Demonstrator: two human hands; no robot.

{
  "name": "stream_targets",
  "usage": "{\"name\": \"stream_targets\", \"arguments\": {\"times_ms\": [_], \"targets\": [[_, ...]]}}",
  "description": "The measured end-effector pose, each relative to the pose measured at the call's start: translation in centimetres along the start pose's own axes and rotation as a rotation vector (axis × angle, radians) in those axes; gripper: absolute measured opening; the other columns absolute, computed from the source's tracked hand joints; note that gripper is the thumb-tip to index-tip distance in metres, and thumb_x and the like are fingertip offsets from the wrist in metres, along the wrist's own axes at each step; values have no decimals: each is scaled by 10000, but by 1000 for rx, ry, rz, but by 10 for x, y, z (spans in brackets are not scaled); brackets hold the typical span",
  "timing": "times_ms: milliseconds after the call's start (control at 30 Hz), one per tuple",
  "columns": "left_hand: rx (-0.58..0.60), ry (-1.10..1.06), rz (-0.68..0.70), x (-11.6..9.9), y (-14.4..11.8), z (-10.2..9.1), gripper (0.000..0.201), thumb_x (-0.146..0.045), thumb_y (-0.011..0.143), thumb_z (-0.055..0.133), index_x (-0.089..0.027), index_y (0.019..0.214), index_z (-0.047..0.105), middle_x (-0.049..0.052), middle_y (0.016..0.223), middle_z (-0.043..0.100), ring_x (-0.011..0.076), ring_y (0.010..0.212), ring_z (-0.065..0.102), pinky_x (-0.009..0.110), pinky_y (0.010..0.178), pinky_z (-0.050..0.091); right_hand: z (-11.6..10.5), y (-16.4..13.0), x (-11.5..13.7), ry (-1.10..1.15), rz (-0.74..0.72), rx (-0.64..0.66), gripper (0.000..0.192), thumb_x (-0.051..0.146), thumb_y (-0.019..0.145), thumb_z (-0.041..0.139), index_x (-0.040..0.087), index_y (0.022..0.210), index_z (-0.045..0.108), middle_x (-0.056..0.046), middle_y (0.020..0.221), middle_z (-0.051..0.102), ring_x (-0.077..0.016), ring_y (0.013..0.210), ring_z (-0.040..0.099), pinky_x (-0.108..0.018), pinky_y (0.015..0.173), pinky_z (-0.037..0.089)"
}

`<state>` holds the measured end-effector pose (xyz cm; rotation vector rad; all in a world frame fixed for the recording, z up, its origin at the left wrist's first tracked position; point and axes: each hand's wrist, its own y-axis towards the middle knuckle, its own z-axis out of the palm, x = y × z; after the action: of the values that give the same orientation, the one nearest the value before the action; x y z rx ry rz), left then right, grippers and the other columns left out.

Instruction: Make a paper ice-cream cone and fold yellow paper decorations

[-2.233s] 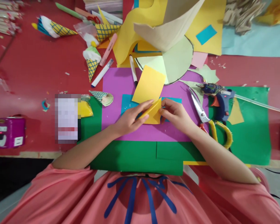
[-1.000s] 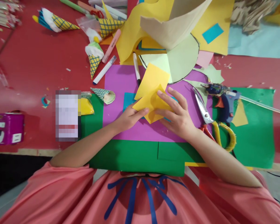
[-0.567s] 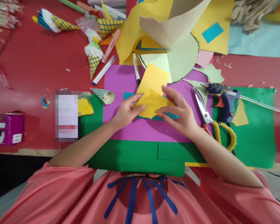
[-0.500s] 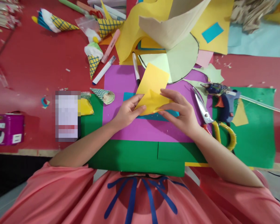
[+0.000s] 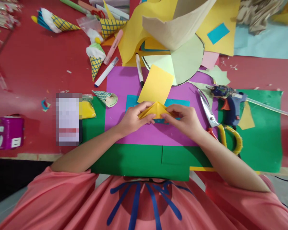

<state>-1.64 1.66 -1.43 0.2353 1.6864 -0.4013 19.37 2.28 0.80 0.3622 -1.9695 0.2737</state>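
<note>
A small piece of yellow paper (image 5: pixel 157 110), creased down its middle into a pointed shape, is pinched between my two hands. My left hand (image 5: pixel 137 116) grips its left corner, thumb in front and fingers behind. On the opposite corner, my right hand (image 5: pixel 182 116) has its thumb and fingers closed in the same way. Just beyond lies a flat yellow rectangle of paper (image 5: pixel 156 83). Under the hands is a blue paper (image 5: pixel 177 103), partly covered, on a purple sheet (image 5: pixel 134 137).
Right of my hands lie scissors (image 5: pixel 210 113) with yellow handles and a blue glue gun (image 5: pixel 234 107). Small paper cones (image 5: pixel 105 97), markers (image 5: pixel 107 72) and a phone (image 5: pixel 68 118) are on the left. A large pale cone (image 5: pixel 180 28) stands at the back.
Both hands have drawn the yellow paper slightly nearer and folded it from a loose, open curve into a creased point. My right hand's spread fingers have closed on its corner.
</note>
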Motion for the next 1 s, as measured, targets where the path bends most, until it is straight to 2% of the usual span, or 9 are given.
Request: {"name": "stream_targets", "arguments": {"times_ms": [133,267,333,467,633,700,867,933,1000], "targets": [[18,30,-34,-2,1,0,466,-505,840,646,-167,1157,596,-11,675,676,92,483,629,178,454,493,1,-2,0,84,94,107,253,380,861,635,210,741,490,23,608,563,-109,525,536,-260,492,383],[63,81,3,-3,1,-1,382,-466,874,615,-177,1124,618,-35,616,640,73,445,590,170,449,473,3,-3,-1,245,156,112,301,403,852,657,235,994,452,52,660,598,-105,519,574,-240,483,396],[81,138,50,-3,-1,0,299,-410,887,609,-190,1090,620,-43,615,637,67,456,592,165,474,477,3,-3,-2,232,140,111,310,417,859,649,226,1032,477,55,653,587,-92,522,545,-230,487,387],[138,215,78,-4,-2,1,219,-326,884,622,-196,1052,570,-68,595,631,52,442,561,145,453,426,4,-1,-2,137,109,123,269,432,856,647,177,875,565,41,632,538,-60,508,438,-218,466,321],[190,108,22,-3,-3,0,322,-352,854,670,-206,1101,525,-62,645,637,46,442,549,143,426,412,3,-1,2,181,162,165,258,379,862,636,150,750,597,27,607,513,-65,527,425,-221,468,298],[155,-2,19,-3,-2,-1,373,-356,831,699,-212,1124,519,-55,685,638,47,452,568,143,431,441,2,0,4,257,183,128,254,365,847,652,151,724,590,27,613,517,-66,535,434,-218,468,307],[-67,-243,1,-6,2,0,487,-366,767,760,-211,1135,482,-42,750,667,64,501,639,129,447,484,0,2,2,445,216,-44,273,361,816,708,161,670,591,38,584,534,-52,495,442,-202,438,324],[-56,-273,5,-5,3,2,544,-380,717,798,-203,1137,501,-18,795,700,81,559,671,140,495,525,1,1,0,534,246,-81,277,375,808,721,169,673,594,42,565,554,-55,459,473,-196,415,356],[2,-241,-12,-3,3,3,487,-402,693,811,-174,1051,572,17,826,727,98,599,686,157,525,550,3,1,1,610,269,-81,278,380,794,737,174,671,597,38,567,591,-67,441,523,-198,407,413]]}}
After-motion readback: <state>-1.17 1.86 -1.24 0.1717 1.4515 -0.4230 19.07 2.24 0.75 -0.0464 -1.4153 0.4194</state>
